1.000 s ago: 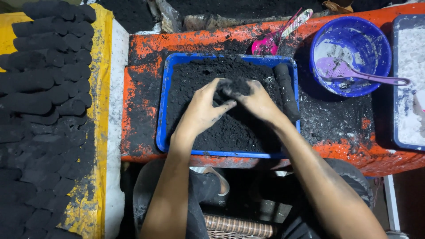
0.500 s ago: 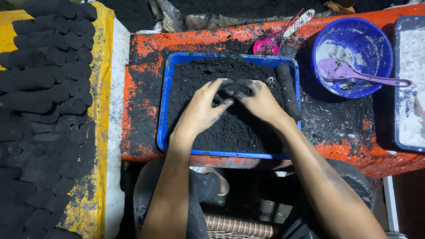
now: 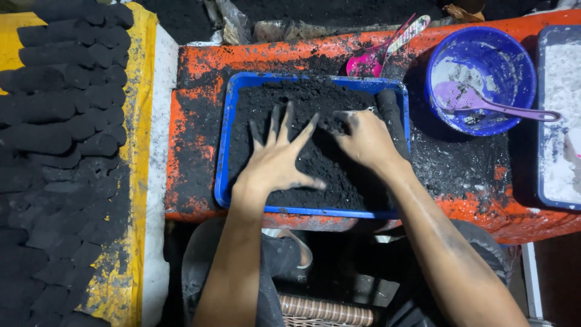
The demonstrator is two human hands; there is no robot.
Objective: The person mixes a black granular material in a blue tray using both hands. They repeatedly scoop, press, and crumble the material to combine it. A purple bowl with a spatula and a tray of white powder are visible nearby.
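Nearest the camera, the left hand [image 3: 279,158] lies flat on the black powder [image 3: 315,163] in the blue tray [image 3: 223,158], fingers splayed wide and pointing away from the body, holding nothing. Just to its right, the right hand [image 3: 365,140] rests palm down with fingers curled into the powder, its fingertips dark and partly buried; whether it grips a clump I cannot tell. Along the tray's right wall, touching that hand's outer side, lies a black rolled cylinder [image 3: 391,124], long axis running near to far, so the right hand is the closer one. Farther right stand a blue bowl [image 3: 520,79] with a purple spoon [image 3: 484,104]; far left, stacked black rolls [image 3: 57,109].
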